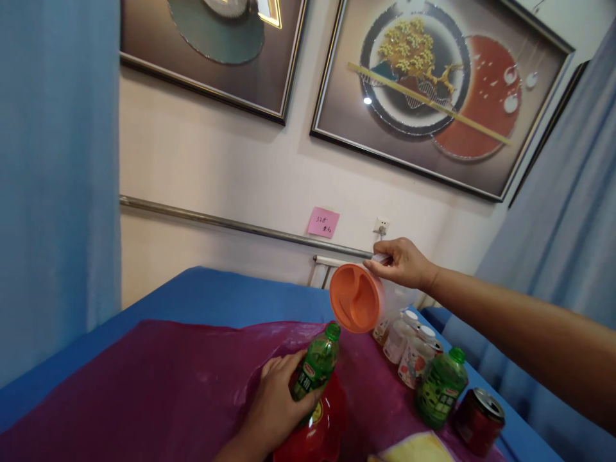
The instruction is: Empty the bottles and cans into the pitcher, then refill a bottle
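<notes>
My left hand is wrapped round a green plastic bottle with a dark label, tilted a little to the right. Below the bottle lies a shiny red bowl, partly hidden by the hand. Up to the right, my right hand grips the handle of a pitcher with an orange lid. The pitcher is tipped so that its lid faces the bottle's green top, close above it. Whether liquid flows between them I cannot tell.
On the purple sheet at right stand several clear bottles, another green bottle and a dark red can. A yellow cloth lies in front. Behind are a metal rail, a pink note and blue curtains.
</notes>
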{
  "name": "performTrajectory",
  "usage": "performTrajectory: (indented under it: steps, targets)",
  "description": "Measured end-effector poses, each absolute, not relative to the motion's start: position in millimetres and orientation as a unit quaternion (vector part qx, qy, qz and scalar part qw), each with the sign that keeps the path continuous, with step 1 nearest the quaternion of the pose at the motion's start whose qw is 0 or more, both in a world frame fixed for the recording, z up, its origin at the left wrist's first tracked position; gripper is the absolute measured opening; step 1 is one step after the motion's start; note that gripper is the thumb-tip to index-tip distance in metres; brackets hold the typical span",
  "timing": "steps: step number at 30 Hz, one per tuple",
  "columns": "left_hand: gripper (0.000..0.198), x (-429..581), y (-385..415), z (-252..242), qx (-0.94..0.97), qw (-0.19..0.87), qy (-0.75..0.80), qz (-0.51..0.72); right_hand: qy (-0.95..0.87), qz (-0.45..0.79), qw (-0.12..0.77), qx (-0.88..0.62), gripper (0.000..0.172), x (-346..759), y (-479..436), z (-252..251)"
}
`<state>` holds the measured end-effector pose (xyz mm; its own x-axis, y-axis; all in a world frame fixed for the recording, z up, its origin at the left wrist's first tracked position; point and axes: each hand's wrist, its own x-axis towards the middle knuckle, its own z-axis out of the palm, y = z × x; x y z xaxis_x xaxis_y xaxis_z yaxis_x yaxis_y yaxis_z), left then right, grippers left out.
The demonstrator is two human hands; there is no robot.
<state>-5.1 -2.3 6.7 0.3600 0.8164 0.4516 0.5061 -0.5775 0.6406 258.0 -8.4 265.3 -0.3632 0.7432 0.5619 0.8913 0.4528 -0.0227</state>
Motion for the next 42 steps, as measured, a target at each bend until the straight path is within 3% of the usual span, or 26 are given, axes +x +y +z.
performTrajectory:
  steps: [42]
  targets:
    - [0.057, -4.4, -3.1, 6.7, 0.798, 0.220, 0.413, 0.380, -0.814, -0.146, 0.249, -0.503, 0.045, 258.9, -10.1, 267.2]
